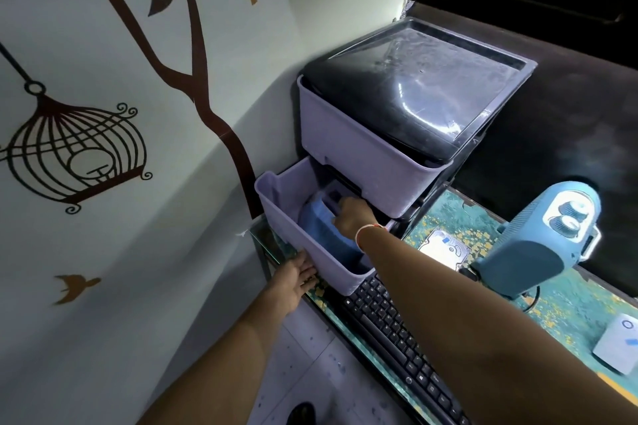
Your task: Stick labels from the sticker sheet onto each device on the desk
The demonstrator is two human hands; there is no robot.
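Observation:
A lilac plastic drawer (293,217) stands pulled out from a drawer unit on the desk. My right hand (352,216) reaches down into it and grips a blue object (321,228) lying inside; what that object is cannot be told. My left hand (297,278) rests with straight fingers against the drawer's outer front corner. On the desk lie a black keyboard (397,335), a silver hard drive (443,247) carrying a small blue label, a blue speaker (538,241) and a white box (621,345) with a blue label. No sticker sheet shows.
The drawer unit's upper lilac drawer (348,148) is closed under a black lid (414,90). A white wall (138,148) with tree and birdcage decals stands close on the left. A cable (531,300) runs beside the speaker. Grey floor (310,355) lies below the desk edge.

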